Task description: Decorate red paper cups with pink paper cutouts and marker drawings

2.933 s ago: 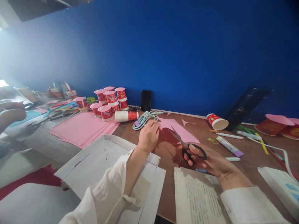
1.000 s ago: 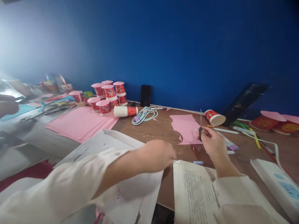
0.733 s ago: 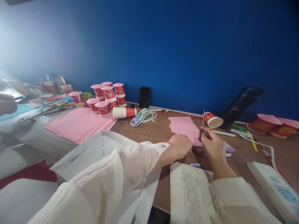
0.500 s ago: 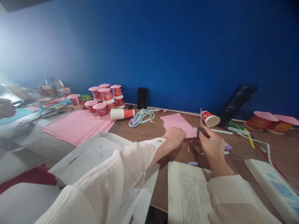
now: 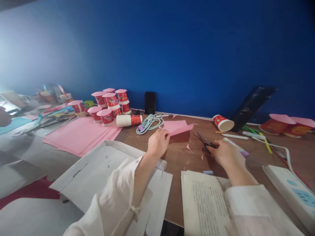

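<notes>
My left hand (image 5: 157, 143) pinches the near corner of a pink paper sheet (image 5: 176, 126) and holds it lifted just above the brown table (image 5: 179, 157). My right hand (image 5: 225, 153) grips black-handled scissors (image 5: 204, 141), blades parted and pointing left toward the sheet, a short gap away from it. Small pink scraps (image 5: 189, 147) lie on the table between the two hands.
An open book (image 5: 204, 203) lies under my right forearm and white cardboard (image 5: 103, 170) under my left. Stacked red cups (image 5: 110, 103), a pink paper pile (image 5: 78, 136), a coiled cable (image 5: 149, 124), a tipped cup (image 5: 222, 123), markers (image 5: 256, 136) and a power strip (image 5: 290, 191) surround me. Another person's hand (image 5: 3, 116) is far left.
My left hand reached right, took the pink sheet and drew it leftward off the table. My right hand lowered the scissors from upright to level, blades now parted.
</notes>
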`<state>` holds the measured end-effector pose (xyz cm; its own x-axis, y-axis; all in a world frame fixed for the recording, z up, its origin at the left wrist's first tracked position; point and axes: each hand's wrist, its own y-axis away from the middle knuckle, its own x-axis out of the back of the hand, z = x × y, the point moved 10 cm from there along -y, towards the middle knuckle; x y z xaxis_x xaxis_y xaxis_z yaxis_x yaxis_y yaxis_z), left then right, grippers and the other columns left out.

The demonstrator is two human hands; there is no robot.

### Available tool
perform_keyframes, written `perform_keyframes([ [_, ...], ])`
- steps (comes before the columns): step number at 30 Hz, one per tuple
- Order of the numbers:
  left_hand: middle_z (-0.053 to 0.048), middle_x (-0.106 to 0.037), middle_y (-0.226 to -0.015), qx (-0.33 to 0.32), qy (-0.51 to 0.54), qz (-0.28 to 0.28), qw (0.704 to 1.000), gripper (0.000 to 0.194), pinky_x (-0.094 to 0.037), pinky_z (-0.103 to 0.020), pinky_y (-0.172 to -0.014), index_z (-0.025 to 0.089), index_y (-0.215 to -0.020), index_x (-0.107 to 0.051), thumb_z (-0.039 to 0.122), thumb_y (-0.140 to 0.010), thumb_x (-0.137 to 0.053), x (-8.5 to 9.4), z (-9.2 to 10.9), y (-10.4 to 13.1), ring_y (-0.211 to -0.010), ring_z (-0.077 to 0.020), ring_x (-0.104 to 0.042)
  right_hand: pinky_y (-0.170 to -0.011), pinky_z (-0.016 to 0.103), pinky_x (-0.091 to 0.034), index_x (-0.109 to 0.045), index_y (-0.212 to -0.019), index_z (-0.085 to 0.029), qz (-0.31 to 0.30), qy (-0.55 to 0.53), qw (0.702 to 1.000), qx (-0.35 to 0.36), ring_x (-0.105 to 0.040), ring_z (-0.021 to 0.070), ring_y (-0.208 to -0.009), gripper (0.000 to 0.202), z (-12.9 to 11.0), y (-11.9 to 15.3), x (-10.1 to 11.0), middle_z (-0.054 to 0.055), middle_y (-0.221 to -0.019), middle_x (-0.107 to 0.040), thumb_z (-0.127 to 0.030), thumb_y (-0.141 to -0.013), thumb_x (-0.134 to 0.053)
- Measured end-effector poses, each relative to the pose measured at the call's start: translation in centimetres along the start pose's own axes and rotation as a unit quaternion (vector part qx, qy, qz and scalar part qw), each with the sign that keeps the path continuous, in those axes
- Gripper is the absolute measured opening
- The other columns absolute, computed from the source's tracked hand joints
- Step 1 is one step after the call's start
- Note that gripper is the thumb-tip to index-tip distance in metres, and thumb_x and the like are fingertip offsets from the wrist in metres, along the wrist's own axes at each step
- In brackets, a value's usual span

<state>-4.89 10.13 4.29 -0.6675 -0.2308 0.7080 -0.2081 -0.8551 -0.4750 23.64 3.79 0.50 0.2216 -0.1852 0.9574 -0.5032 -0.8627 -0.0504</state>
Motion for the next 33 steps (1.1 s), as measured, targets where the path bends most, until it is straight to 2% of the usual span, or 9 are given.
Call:
perform_keyframes([
  [5, -0.003, -0.07, -0.091, -0.018, 0.041, 0.037, 0.998, 0.014, -0.05, -0.027, -0.074, 0.022, -0.094, -0.068, 0.018, -0.085, -0.058, 0.5, -0.8, -0.2, -0.079, -0.0155, -0.065, -0.057, 0.041, -0.045, -0.079, -0.086, -0.03, -0.014, 0.035, 0.999, 0.002, -0.068, 0.0354, -0.079, 0.03, -0.4, 0.4, 0.1, 0.014, -0.093, -0.075, -0.052, -0.076, -0.061],
  [9, -0.004, -0.07, -0.094, -0.016, 0.049, 0.062, 0.997, 0.015, -0.05, -0.026, -0.073, 0.022, -0.094, -0.068, 0.018, -0.086, -0.057, 1.6, -1.5, -0.7, -0.077, -0.0146, -0.064, -0.083, 0.051, -0.048, -0.073, -0.114, -0.023, 0.108, 0.014, 0.986, 0.128, -0.063, 0.0376, -0.105, 0.039, -4.8, 2.6, 1.6, 0.016, -0.113, -0.072, -0.04, -0.088, -0.05],
  [10, -0.004, -0.069, -0.094, -0.013, 0.046, 0.064, 0.997, 0.014, -0.049, -0.026, -0.072, 0.022, -0.093, -0.069, 0.019, -0.086, -0.056, 1.7, -1.7, -0.8, -0.075, -0.014, -0.063, -0.091, 0.05, -0.046, -0.071, -0.119, -0.023, 0.093, -0.03, 0.975, 0.201, -0.062, 0.0346, -0.111, 0.04, -6.7, 3.6, 1.1, 0.013, -0.118, -0.071, -0.039, -0.091, -0.048],
  [13, -0.003, -0.069, -0.094, -0.009, 0.036, 0.065, 0.997, 0.014, -0.049, -0.025, -0.071, 0.022, -0.092, -0.069, 0.018, -0.086, -0.057, 1.7, -1.8, -0.7, -0.075, -0.0135, -0.063, -0.107, 0.047, -0.037, -0.071, -0.117, -0.032, -0.116, -0.121, 0.903, 0.396, -0.06, 0.0266, -0.118, 0.034, -11.6, 6.9, -2.6, 0.004, -0.124, -0.069, -0.041, -0.094, -0.048],
  [15, -0.004, -0.07, -0.096, -0.01, 0.032, 0.065, 0.997, 0.014, -0.049, -0.025, -0.071, 0.022, -0.093, -0.069, 0.017, -0.086, -0.057, 1.6, -1.8, -0.7, -0.078, -0.0141, -0.064, -0.11, 0.054, -0.03, -0.075, -0.107, -0.03, -0.121, -0.066, 0.926, 0.353, -0.06, 0.0301, -0.119, 0.029, -10.9, 6.0, -3.1, 0.006, -0.122, -0.071, -0.038, -0.092, -0.052],
  [17, -0.003, -0.07, -0.096, -0.012, 0.032, 0.065, 0.997, 0.015, -0.049, -0.025, -0.071, 0.023, -0.094, -0.069, 0.018, -0.086, -0.057, 1.7, -1.6, -0.6, -0.08, -0.0143, -0.065, -0.101, 0.058, -0.037, -0.076, -0.097, -0.02, 0.0, 0.019, 0.981, 0.194, -0.063, 0.0371, -0.112, 0.028, -7.4, 3.3, -0.9, 0.016, -0.111, -0.073, -0.029, -0.089, -0.051],
  [20, -0.003, -0.07, -0.098, -0.047, 0.041, 0.05, 0.997, 0.016, -0.05, -0.025, -0.075, 0.024, -0.094, -0.069, 0.018, -0.087, -0.055, 1.6, -0.6, -0.5, -0.086, -0.0149, -0.065, -0.091, 0.049, -0.045, -0.069, -0.114, -0.017, 0.15, -0.038, 0.981, 0.116, -0.062, 0.0359, -0.113, 0.038, -4.7, 2.3, 2.8, 0.018, -0.121, -0.068, -0.031, -0.09, -0.044],
  [25, -0.001, -0.07, -0.095, -0.153, 0.048, -0.064, 0.985, 0.017, -0.05, -0.025, -0.078, 0.024, -0.089, -0.07, 0.017, -0.087, -0.055, -0.4, 2.5, 0.6, -0.092, -0.0157, -0.064, -0.07, 0.036, -0.049, -0.065, -0.118, -0.022, 0.006, -0.173, 0.983, 0.058, -0.07, 0.0265, -0.079, 0.046, -3.2, 1.7, -0.7, 0.008, -0.086, -0.076, -0.052, -0.091, -0.042],
  [33, -0.003, -0.069, -0.101, -0.043, 0.005, 0.009, 0.999, 0.017, -0.049, -0.026, -0.079, 0.022, -0.094, -0.069, 0.019, -0.09, -0.052, 1.1, -0.1, -0.1, -0.09, -0.0159, -0.065, -0.068, 0.034, -0.044, -0.076, -0.097, -0.034, -0.064, 0.016, 0.99, 0.125, -0.068, 0.0268, -0.092, 0.03, -7.2, 3.3, -2.6, 0.002, -0.109, -0.073, -0.048, -0.088, -0.051],
])
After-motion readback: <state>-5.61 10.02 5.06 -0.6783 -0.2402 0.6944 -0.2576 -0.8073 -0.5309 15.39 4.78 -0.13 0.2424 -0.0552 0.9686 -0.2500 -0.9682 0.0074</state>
